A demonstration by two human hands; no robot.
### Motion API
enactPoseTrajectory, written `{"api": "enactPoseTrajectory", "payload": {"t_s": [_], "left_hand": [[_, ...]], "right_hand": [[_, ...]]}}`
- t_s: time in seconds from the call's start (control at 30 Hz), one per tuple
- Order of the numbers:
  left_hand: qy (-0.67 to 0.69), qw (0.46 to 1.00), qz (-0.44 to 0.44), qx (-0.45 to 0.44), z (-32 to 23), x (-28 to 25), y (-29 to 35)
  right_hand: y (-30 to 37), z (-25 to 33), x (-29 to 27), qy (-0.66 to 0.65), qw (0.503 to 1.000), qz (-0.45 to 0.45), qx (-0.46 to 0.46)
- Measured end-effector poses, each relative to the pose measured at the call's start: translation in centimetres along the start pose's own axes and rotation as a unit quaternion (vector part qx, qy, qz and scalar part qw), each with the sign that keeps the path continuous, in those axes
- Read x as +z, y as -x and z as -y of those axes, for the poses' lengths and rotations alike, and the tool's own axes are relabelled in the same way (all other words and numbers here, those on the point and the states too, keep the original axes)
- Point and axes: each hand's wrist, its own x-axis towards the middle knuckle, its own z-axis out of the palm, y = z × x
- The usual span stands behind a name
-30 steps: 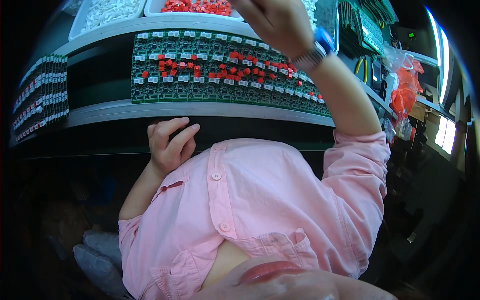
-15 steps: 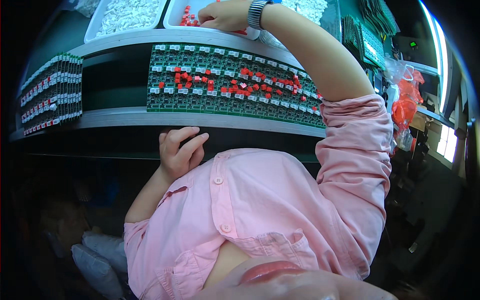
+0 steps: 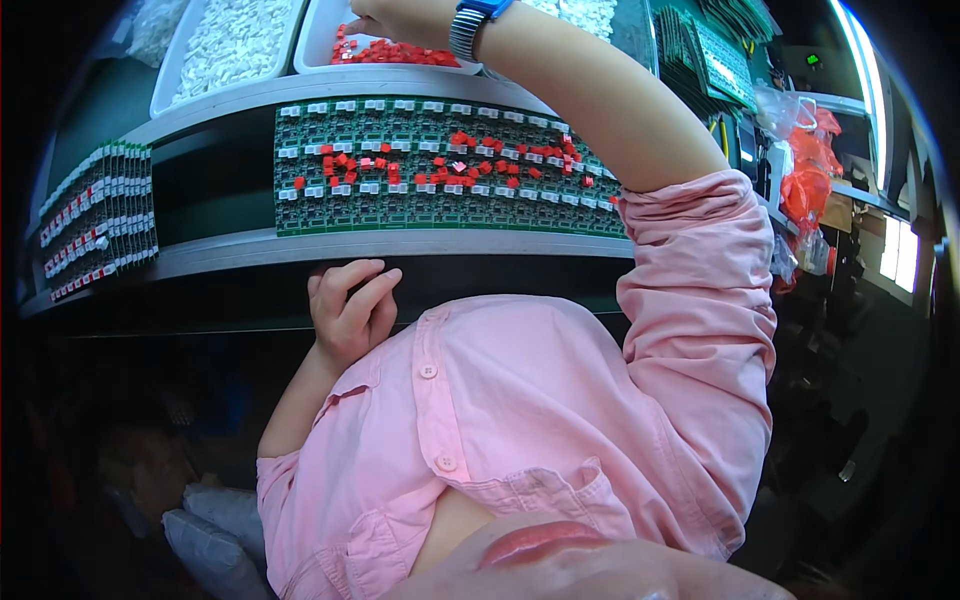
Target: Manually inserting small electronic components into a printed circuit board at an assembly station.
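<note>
From my far seat, I see the right hand [image 3: 405,17] over the small red plastic blocks [image 3: 400,53] in the white rectangular plastic tray [image 3: 309,45]; its grip I cannot tell. The left hand [image 3: 350,310] is loosely curled, nothing visible inside. I would pinch gently — and hold the bare right forearm [image 3: 610,110] high above the green circuit boards [image 3: 350,215].

This looks like an electronics assembly workshop. Green circuit boards [image 3: 350,213] lie between metal rails [image 3: 230,252], near trays [image 3: 318,42] of small red parts [image 3: 395,53] and white parts [image 3: 235,40]. Stacked boards [image 3: 100,215] stand at either side.
</note>
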Motion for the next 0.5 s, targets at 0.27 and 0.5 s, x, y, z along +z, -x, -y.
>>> {"api": "enactPoseTrajectory", "payload": {"t_s": [0.27,0.5], "left_hand": [[-0.019,1.0,0.004,-0.006,-0.3,-0.2,0.2],[-0.013,1.0,0.007,0.002,-0.3,-1.0,0.5]], "right_hand": [[10.0,9.0,-12.2,-0.039,0.989,-0.05,0.135],[23.2,10.5,-12.7,-0.098,0.974,-0.139,0.148]]}}
